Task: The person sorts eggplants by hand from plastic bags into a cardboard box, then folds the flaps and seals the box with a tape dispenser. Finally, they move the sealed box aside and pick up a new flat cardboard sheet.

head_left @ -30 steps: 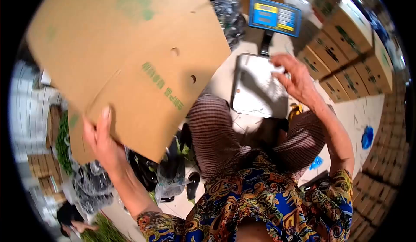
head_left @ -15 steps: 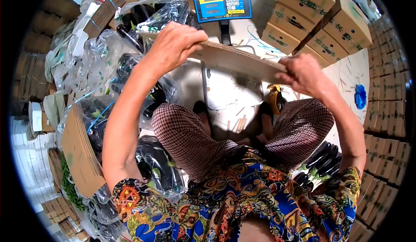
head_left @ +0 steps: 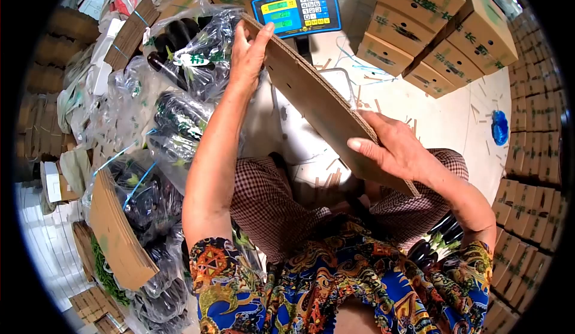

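A flat piece of folded cardboard [head_left: 323, 118] slants across the view, its upper end at the left and its lower end above my right knee. My left hand [head_left: 250, 52] grips its upper end, thumb on the near face. Near the lower part, my right hand [head_left: 392, 148] holds the long edge, with the thumb on the near face and the fingers behind. Below the board is the scale's metal platform [head_left: 293, 133], partly hidden by it. The scale's display [head_left: 296, 12] stands behind, its screens lit green.
Bagged eggplants [head_left: 179, 115] lie at the left beside stacked cardboard sheets [head_left: 117, 232]. Printed cartons [head_left: 413, 26] are piled at the back right, with more boxes [head_left: 536, 106] along the right edge. A blue bundle [head_left: 499, 128] lies on the floor. Loose eggplants [head_left: 446, 232] are by my right side.
The cardboard has turned from nearly level to a steep slant, its right end now lower and closer. My right hand has moved down along with it. The display's screens now show green.
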`<move>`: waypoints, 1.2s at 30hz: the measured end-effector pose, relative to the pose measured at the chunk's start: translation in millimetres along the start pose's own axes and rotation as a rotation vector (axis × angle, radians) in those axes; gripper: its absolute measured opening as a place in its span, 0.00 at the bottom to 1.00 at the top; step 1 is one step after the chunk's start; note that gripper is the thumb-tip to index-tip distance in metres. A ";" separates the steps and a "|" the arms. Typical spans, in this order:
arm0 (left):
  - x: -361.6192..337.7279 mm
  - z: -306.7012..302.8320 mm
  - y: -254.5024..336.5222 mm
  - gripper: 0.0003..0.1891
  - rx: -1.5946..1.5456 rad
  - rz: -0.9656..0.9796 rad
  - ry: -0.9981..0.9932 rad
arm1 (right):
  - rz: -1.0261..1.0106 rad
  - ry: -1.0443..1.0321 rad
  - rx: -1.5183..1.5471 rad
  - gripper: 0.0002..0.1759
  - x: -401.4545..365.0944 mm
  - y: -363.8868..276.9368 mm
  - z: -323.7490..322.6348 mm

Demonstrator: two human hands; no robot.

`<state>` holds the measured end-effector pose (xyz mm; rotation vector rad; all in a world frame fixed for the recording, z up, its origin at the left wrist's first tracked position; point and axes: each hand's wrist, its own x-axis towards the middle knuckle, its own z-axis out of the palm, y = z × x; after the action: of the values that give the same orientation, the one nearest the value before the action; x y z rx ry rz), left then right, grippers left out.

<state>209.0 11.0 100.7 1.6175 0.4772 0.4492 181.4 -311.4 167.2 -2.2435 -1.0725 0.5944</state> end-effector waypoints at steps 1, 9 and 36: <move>-0.5 1.7 2.6 0.56 -0.067 -0.047 -0.037 | 0.037 -0.018 0.091 0.31 3.3 8.3 1.0; -0.8 -14.7 15.6 0.47 -0.128 -0.024 -0.078 | 0.202 -0.042 0.362 0.27 12.2 33.6 -20.5; -47.2 -64.2 -2.3 0.33 0.099 -0.147 -0.683 | -0.672 0.130 -0.510 0.34 130.0 45.0 88.0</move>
<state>134.2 38.5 104.0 1.6976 0.0961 -0.2471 227.9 -203.1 54.2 -2.0633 -1.9404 -0.1255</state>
